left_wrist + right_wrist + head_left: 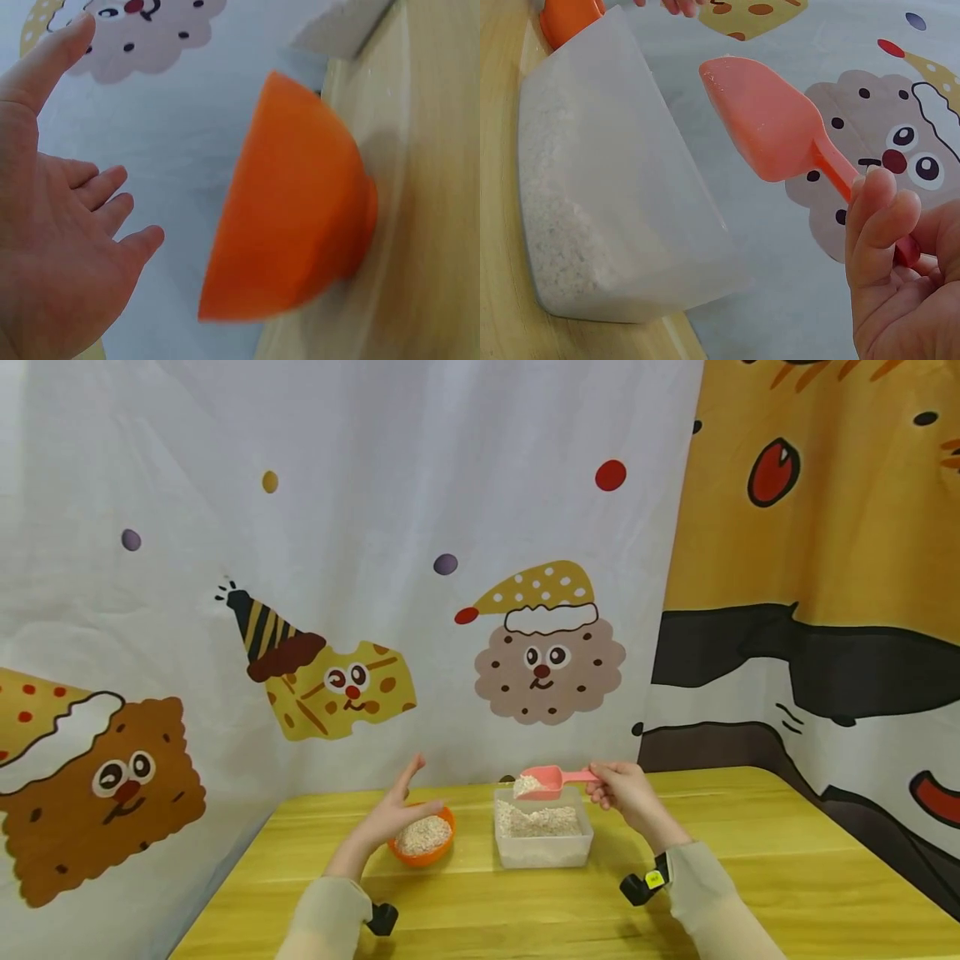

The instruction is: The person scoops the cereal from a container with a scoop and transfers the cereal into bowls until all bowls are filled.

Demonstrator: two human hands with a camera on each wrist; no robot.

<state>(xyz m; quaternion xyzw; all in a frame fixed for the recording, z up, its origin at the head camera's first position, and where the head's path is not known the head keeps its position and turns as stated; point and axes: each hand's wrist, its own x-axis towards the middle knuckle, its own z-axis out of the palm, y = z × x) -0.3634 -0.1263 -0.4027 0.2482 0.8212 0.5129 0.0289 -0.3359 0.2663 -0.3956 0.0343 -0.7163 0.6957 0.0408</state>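
In my right hand (621,789) I grip the handle of a pink scoop (769,120), raised over a translucent plastic tub (543,853). Pale flakes like oats (527,785) fill the front of the scoop. More of the same flakes lie inside the tub, heaped unevenly. To the left, an orange bowl (292,217) full of flakes stands on the table. My left hand (390,821) hovers by its rim, fingers spread and thumb apart, holding nothing; in the left wrist view the palm (67,255) shows beside the bowl.
Both containers stand on a yellow wood-grain table (480,906), with a gap between them. Behind the table hangs a pale curtain (360,527) printed with cartoon biscuits and cheese. Each wrist wears a small black camera.
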